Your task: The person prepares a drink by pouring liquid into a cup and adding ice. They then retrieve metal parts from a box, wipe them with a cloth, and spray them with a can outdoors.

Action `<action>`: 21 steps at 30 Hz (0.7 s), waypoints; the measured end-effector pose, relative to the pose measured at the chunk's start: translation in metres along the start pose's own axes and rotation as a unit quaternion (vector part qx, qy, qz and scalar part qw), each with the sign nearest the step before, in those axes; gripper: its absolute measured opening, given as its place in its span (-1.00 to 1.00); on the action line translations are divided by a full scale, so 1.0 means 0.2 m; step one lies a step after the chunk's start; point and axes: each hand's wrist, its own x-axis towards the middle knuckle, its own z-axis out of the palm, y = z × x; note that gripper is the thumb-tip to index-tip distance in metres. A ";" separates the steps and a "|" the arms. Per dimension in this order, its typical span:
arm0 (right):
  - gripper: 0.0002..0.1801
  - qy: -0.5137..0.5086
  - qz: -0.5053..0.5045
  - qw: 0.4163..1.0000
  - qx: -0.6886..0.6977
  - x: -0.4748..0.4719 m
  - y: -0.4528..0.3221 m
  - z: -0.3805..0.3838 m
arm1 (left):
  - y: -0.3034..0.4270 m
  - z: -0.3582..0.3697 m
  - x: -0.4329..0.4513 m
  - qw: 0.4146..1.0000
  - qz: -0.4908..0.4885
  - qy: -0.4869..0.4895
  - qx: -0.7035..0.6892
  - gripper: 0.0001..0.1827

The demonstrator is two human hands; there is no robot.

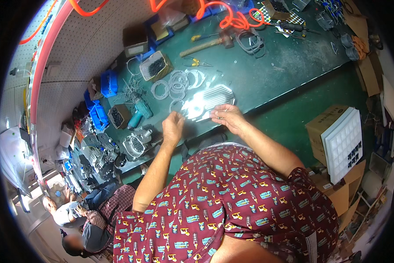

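Observation:
A silvery finned metal housing [220, 95] lies on the green bench before me, its left part washed out by glare. My right hand [229, 117] is at its near right edge, fingertips bent together against the rim; whether they pinch it is unclear. Beside the left end is my left hand [173, 129], fingers curled inward. Anything held between those fingers is hidden by the hand and the glare. Thin ring-shaped gaskets [178, 84] lie just beyond the housing, several of them overlapping.
Left of my hands are a teal cordless drill [141, 110], an open metal casing [134, 146] and a box of screws [118, 116]. Farther back lie pliers [197, 61], a mallet [207, 46] and coiled cable [250, 42]. An orange air hose [231, 19] hangs above. Co-workers [95, 217] sit at left.

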 end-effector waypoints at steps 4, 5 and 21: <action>-0.75 -0.020 0.011 0.999 0.038 0.03 0.01 -0.01 | -0.01 0.04 -0.03 1.000 0.000 0.028 -0.012 -0.88; -0.75 -0.032 0.008 0.999 0.033 0.03 0.00 0.00 | -0.01 0.04 -0.03 1.000 -0.002 0.025 -0.006 -0.88; -0.73 -0.035 0.031 0.999 -0.022 0.01 -0.09 -0.09 | 0.22 0.04 0.01 0.930 -0.021 -0.058 0.362 -0.64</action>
